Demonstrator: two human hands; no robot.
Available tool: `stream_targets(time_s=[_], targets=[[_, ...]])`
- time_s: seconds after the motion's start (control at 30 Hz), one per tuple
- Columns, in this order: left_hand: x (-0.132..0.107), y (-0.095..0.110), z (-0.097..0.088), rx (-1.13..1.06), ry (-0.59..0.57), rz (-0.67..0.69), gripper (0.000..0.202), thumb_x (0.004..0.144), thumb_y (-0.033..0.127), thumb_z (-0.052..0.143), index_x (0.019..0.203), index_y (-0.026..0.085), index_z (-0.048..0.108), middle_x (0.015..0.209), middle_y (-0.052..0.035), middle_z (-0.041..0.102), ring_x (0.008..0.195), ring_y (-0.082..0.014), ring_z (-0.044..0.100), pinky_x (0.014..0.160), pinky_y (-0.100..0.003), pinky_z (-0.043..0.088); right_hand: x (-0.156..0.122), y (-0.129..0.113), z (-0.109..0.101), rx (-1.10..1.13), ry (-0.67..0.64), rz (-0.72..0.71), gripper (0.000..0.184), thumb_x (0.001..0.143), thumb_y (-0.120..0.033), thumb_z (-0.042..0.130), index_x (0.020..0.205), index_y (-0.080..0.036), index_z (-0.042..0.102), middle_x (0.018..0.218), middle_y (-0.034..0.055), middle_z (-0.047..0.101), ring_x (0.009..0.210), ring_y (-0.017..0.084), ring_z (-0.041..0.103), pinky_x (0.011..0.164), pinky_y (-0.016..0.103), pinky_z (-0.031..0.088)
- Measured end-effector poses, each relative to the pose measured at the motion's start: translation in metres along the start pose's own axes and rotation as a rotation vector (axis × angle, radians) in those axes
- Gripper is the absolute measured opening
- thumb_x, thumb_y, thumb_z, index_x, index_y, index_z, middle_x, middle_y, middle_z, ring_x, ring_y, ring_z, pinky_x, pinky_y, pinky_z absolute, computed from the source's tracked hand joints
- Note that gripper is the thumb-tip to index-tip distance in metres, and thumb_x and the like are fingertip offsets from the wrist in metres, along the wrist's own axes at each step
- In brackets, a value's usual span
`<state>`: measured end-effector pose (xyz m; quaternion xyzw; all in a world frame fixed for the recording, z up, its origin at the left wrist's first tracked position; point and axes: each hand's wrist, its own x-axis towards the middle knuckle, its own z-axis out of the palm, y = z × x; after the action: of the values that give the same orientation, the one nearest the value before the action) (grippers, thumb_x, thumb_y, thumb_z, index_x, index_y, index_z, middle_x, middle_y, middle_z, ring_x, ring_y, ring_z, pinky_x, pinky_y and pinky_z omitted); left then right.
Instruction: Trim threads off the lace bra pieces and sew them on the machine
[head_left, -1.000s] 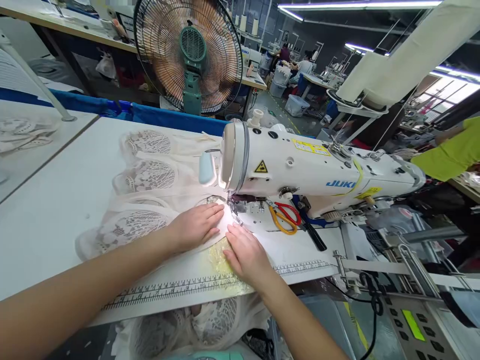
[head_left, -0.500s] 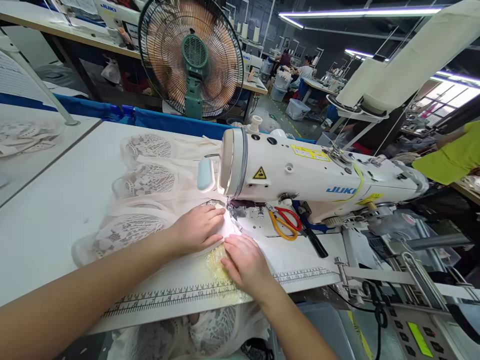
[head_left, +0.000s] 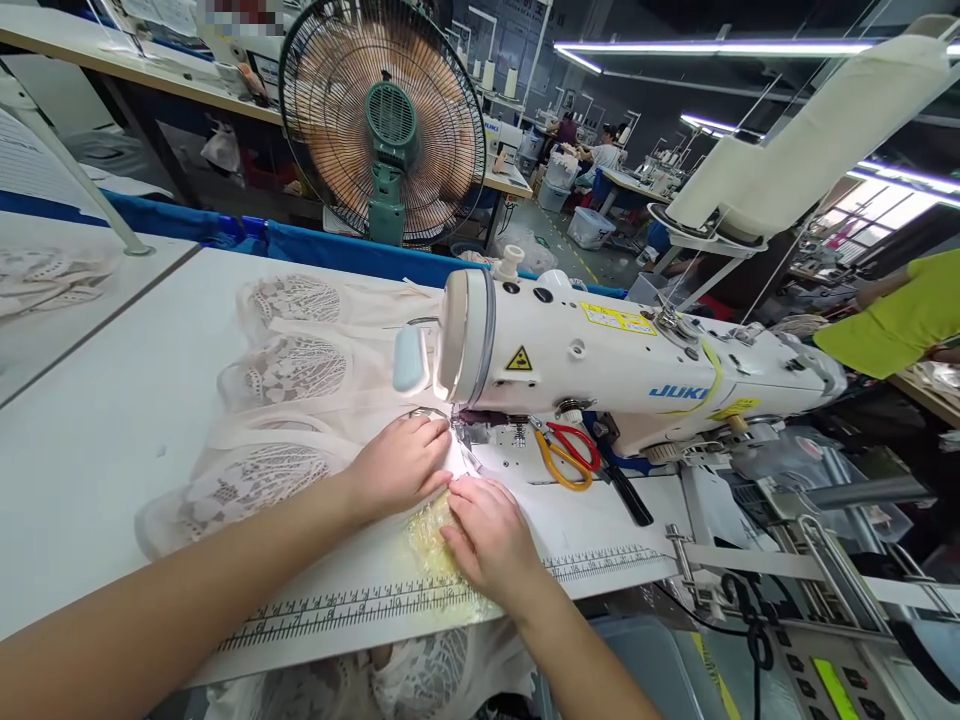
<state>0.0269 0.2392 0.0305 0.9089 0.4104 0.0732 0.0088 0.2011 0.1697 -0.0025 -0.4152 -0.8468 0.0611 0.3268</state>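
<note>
My left hand (head_left: 400, 466) has neared my right hand (head_left: 492, 537) (fingers together, grip unclear), likely steadying thin white fabric (head_left: 454, 462), eight o'clock of the long white sewing machine (head_left: 607, 358)

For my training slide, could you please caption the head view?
Left hand and right hand on white fabric at a JUKI sewing machine, scissors lying nearby.

We see the pale cream lace fabric (head_left: 214, 490) spread on the white tabletop (head_left: 105, 400), three patterned panels (head_left: 296, 368) (sheer at their edges) in a row. Its right part lies beneath our left hand (head_left: 401, 465), beside the sewing machine (head_left: 600, 350).
</note>
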Motion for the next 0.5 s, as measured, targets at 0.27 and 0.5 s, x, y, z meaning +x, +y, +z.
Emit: stream_targets(time_s=[0.27,0.5], targets=[[0.0011,-0.0006,-0.0004,0.026,-0.018,0.021,0.037,0.085,0.033,0.057,0.11,0.007,0.06,0.113,-0.0185,0.061,0.105,-0.032,0.056,0.087,-0.042,0.045,0.001,0.0009,-0.0007,0.006,0.018,-0.02,0.022,0.088,-0.026,0.043,0.097,-0.017,0.061,0.104,0.0099,0.067,0.1,0.022,0.059,0.091,0.039,0.048],[0.004,-0.001,-0.0012,0.029,-0.023,0.019,0.033,0.085,0.034,0.057,0.106,0.009,0.062,0.107,-0.0169,0.062,0.101,-0.0313,0.057,0.084,-0.041,0.046,-0.0002,0.0015,0.0,-0.006,0.0,-0.001,0.022,0.087,-0.026,0.043,0.098,-0.018,0.06,0.104,0.0104,0.067,0.102,0.023,0.059,0.091,0.039,0.048]])
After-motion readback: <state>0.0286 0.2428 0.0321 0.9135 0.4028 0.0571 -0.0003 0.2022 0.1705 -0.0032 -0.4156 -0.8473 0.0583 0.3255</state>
